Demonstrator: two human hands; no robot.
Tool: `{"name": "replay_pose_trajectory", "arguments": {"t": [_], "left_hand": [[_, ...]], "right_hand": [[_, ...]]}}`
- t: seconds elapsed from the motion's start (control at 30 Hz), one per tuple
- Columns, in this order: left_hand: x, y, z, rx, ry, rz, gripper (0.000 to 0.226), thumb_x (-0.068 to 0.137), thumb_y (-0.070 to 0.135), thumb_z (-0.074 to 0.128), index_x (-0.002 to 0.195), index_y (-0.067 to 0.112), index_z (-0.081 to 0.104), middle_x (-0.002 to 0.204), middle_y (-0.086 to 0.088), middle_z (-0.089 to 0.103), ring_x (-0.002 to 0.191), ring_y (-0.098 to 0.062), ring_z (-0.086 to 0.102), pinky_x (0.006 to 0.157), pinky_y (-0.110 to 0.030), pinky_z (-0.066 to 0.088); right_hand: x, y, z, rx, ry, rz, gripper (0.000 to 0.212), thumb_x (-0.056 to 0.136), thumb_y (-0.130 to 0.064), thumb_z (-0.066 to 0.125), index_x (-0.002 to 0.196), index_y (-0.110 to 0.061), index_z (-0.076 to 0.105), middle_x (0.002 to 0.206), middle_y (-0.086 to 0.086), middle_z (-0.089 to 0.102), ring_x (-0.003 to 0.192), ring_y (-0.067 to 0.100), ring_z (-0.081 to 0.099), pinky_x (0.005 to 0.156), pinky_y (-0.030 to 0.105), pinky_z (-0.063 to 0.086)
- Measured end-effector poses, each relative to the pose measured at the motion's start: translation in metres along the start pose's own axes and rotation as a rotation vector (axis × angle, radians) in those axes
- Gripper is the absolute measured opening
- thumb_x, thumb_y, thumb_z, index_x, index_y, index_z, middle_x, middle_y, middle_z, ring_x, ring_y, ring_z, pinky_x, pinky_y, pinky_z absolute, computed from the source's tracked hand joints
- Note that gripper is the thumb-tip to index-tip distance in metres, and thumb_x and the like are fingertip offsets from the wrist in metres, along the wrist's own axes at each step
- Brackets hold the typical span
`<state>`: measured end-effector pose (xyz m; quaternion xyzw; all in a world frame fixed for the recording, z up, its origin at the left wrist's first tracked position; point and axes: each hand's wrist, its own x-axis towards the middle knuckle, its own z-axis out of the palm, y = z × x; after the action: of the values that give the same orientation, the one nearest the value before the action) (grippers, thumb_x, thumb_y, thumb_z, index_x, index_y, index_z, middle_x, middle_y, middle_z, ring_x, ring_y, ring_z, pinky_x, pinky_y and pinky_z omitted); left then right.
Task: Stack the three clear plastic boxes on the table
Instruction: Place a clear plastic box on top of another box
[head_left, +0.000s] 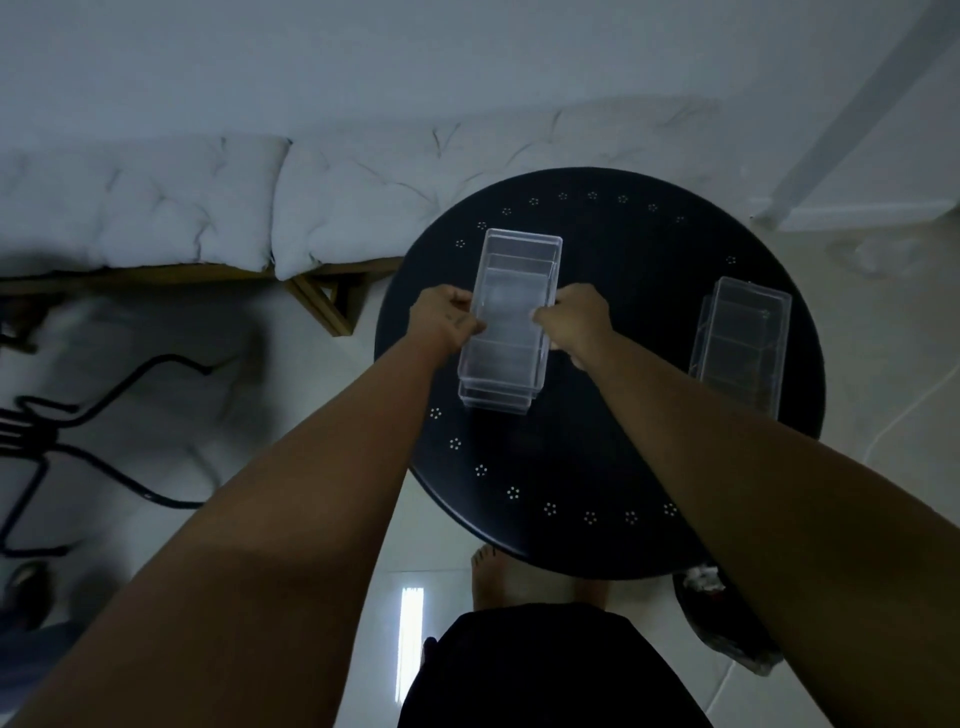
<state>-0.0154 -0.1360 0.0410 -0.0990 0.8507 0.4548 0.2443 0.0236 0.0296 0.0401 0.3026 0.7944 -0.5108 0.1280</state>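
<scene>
My round black worktop (597, 457) has dotted flower marks around its rim. A stack of clear boxes (506, 332) stands left of centre. Another clear box (740, 343) sits well apart, near the right edge.

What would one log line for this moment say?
hands: left, right grip top box | under it: second box | third box: apart, right

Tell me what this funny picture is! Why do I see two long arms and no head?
The camera sits on the person's head and looks down, so you see only their arms. The left hand and right hand grip the sides of a clear box with their fingers. It sits on another clear box, whose edges peek out underneath. A third clear box stands alone farther right. All rest on a round black table. Behind is a bench with white cushions.
</scene>
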Motion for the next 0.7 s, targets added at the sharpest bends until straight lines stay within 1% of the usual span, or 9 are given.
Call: {"name": "replay_pose_trajectory", "arguments": {"t": [0.17,0.23,0.33,0.5,0.7], "left_hand": [[-0.005,-0.009,-0.002,-0.005,-0.011,-0.004,0.042,0.079,-0.001,0.075,0.119,0.002,0.064,0.118,-0.02,0.07,0.109,-0.029,0.068,0.103,-0.043,0.053],[-0.005,-0.011,-0.001,0.014,-0.014,-0.008,0.042,0.079,0.001,0.074,0.12,0.004,0.064,0.117,-0.017,0.07,0.109,-0.028,0.067,0.103,-0.041,0.053],[-0.006,-0.015,0.002,0.038,-0.029,-0.018,0.043,0.081,0.003,0.074,0.122,0.005,0.063,0.119,-0.015,0.069,0.111,-0.026,0.065,0.104,-0.042,0.052],[-0.003,-0.021,0.007,0.077,0.006,-0.009,0.044,0.081,0.005,0.074,0.124,0.004,0.063,0.12,-0.015,0.069,0.11,-0.025,0.066,0.101,-0.037,0.053],[0.004,-0.025,0.009,0.145,0.005,0.026,0.044,0.082,0.009,0.075,0.124,0.006,0.063,0.121,-0.014,0.07,0.11,-0.026,0.066,0.102,-0.042,0.053]], "right_hand": [[-0.003,0.005,0.011,-0.004,-0.014,0.013,0.032,0.086,-0.004,0.063,0.116,0.005,0.066,0.116,0.023,0.07,0.104,0.036,0.07,0.086,0.053,0.061],[-0.003,0.008,0.012,-0.009,-0.018,0.019,0.031,0.086,-0.005,0.064,0.116,0.004,0.066,0.116,0.021,0.07,0.103,0.035,0.07,0.087,0.052,0.061],[-0.002,0.011,0.013,-0.025,-0.018,0.024,0.03,0.086,-0.005,0.065,0.115,0.003,0.066,0.115,0.02,0.07,0.102,0.034,0.071,0.087,0.051,0.061],[-0.001,0.016,0.015,-0.067,-0.024,0.0,0.03,0.084,-0.001,0.062,0.113,0.004,0.068,0.112,0.022,0.071,0.1,0.035,0.071,0.086,0.051,0.061],[0.005,0.022,0.016,-0.057,-0.065,-0.016,0.032,0.086,-0.002,0.062,0.117,0.002,0.066,0.115,0.02,0.07,0.102,0.033,0.07,0.09,0.05,0.06]]}}
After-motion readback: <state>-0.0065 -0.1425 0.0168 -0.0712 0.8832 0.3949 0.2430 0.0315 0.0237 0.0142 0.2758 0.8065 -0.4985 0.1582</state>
